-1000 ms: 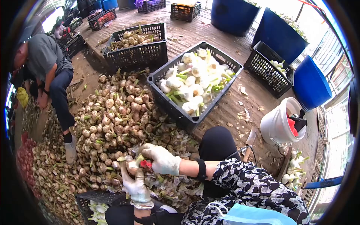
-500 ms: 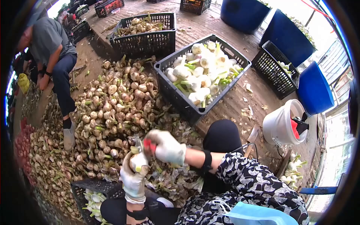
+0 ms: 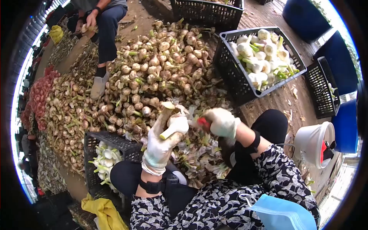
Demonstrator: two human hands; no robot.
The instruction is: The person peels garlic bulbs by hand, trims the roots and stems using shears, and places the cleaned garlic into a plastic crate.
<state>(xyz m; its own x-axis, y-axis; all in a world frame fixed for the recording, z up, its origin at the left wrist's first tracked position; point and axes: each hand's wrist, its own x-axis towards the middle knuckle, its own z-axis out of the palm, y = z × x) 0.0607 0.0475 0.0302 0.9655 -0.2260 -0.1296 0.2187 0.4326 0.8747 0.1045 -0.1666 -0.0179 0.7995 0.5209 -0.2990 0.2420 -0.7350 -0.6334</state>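
Note:
My gloved left hand (image 3: 157,149) is closed around a garlic bulb (image 3: 178,124). The bulb is white and peeled over most of its surface, with a cut green stem end at lower left and loose skin at its top. Just to the right, my gloved right hand (image 3: 222,122) grips a red-handled tool (image 3: 203,123), whose working end is blurred. The tool looks apart from the bulb. Beneath both hands lie garlic skins and trimmings (image 3: 199,157). Beyond them rises a big heap of unpeeled garlic (image 3: 153,76).
A black crate (image 3: 237,82) of cleaned bulbs stands at upper right, another crate (image 3: 132,151) by my left knee. At right are a white bucket (image 3: 308,142) and blue tubs (image 3: 345,119). A co-worker's leg (image 3: 107,42) is beyond the heap. A yellow cloth (image 3: 103,211) lies lower left.
My view has swung left and down. My right hand, which was against the bulb, has drawn away to the right with the tool. The bulb stays in my left hand, turned differently.

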